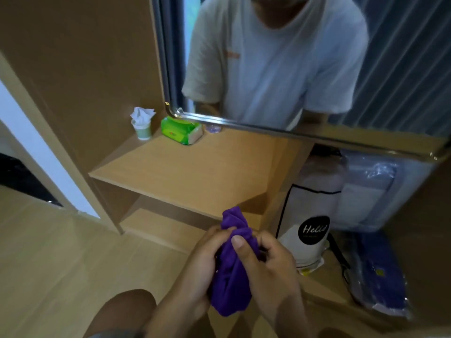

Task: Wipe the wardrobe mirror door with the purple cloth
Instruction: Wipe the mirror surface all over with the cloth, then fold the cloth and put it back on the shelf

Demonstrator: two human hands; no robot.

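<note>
Between both palms the purple cloth sits bunched, left hand and right hand gripping it; above them, the mirror door appears unwiped.

Head view looks down, close, toward the slightly blurred mirror door.

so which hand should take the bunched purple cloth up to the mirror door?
Probably right. Both hands grip the bunched purple cloth, but the right hand sits under the metal-framed mirror door, thumb already pinching the cloth; the left hand lies toward the open shelf side.
</note>
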